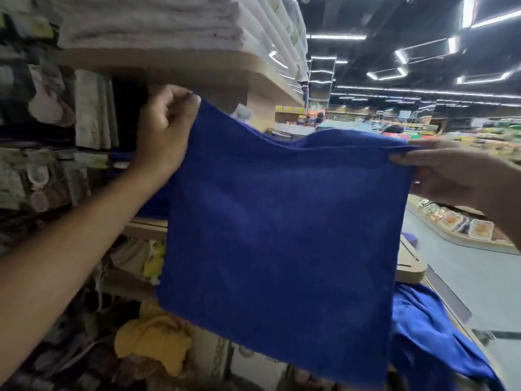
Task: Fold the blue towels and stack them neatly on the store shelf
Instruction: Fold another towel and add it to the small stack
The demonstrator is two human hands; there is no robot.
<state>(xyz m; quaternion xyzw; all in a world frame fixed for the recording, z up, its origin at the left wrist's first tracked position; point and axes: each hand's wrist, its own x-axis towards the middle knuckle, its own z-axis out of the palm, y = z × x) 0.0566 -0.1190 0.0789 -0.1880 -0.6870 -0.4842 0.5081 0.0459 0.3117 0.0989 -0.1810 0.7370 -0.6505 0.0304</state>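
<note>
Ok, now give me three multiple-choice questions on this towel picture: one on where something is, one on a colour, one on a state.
1. Where is the stack of white towels?
A. on the shelf above the left hand
B. on the floor
C. in a basket

2. What colour is the crumpled cloth low on the left?
A. red
B. yellow
C. green

3. How is the held blue towel?
A. rolled up
B. lying flat on a board
C. hanging spread out

Answers: 1 A, the stack sits on the top board; 2 B, it is plainly yellow; 3 C, the left hand and right hand pinch its upper corners and it hangs open.
</note>
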